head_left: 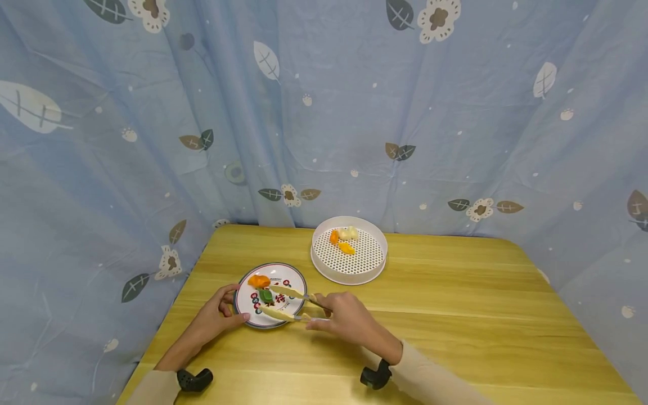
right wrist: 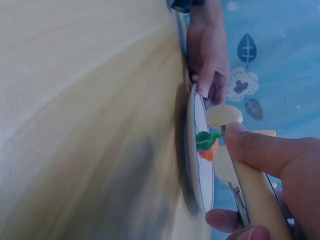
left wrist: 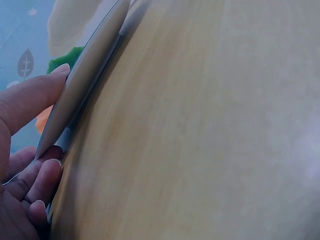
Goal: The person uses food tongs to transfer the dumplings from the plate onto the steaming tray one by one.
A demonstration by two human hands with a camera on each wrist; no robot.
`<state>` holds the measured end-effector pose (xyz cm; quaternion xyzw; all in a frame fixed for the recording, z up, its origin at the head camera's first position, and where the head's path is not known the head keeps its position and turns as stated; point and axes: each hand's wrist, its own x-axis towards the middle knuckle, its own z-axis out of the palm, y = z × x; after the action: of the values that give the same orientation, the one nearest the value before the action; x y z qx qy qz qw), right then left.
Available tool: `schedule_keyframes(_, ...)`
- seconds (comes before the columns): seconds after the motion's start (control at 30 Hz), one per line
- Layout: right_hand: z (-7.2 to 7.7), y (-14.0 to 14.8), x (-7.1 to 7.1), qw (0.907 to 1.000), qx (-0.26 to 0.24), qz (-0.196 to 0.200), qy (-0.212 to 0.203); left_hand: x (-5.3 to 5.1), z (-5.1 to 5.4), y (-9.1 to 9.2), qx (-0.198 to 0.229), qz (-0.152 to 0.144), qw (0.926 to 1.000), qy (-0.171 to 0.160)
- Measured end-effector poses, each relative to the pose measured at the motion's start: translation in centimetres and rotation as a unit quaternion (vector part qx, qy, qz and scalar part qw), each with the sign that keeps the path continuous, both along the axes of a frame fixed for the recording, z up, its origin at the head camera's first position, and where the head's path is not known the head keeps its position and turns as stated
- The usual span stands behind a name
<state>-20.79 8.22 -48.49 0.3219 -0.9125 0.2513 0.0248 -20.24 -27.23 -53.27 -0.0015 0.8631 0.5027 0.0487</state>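
My left hand [head_left: 214,312] holds the left rim of a round white plate [head_left: 244,304] printed with red and blue marks. In the left wrist view its thumb lies over the rim and its fingers curl beneath. An orange piece [head_left: 259,281] and a green piece [head_left: 265,296] rest on this plate. My right hand [head_left: 349,318] grips a pair of tongs [head_left: 280,313] with cream tips and metal arms. The tips are spread over the plate, on either side of the green piece, with nothing pinched between them. In the right wrist view, the thumb presses one tong arm.
Behind the plate, to its right, stands a round white perforated tray [head_left: 372,261] with a raised rim. Orange, yellow and cream pieces [head_left: 346,248] lie in it. The wooden table [head_left: 481,315] meets a blue patterned curtain [head_left: 344,112] at the back and sides.
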Motion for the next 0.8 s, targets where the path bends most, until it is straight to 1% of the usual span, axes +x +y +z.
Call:
schedule_keyframes(0.13,-0.2,-0.5,0.1,1.0,-0.002,-0.006,-0.003,-0.1,0.1,0.0,0.002,-0.001,1.0,0.001)
schedule_keyframes(0.3,-0.8,-0.8,0.1,0.9999,0.003,-0.01,-0.007,0.0,0.1,0.0,0.008,-0.003,0.9999,-0.006)
schedule_keyframes(0.5,-1.2,-1.2,-0.3,0.9999,0.002,-0.016,-0.001,0.1,0.2,0.0,0.007,0.0,1.0,-0.007)
schedule_keyframes(0.8,-1.7,-1.7,-0.8,0.9998,0.012,-0.013,0.007,0.0,0.1,-0.1,0.004,-0.001,1.0,-0.007)
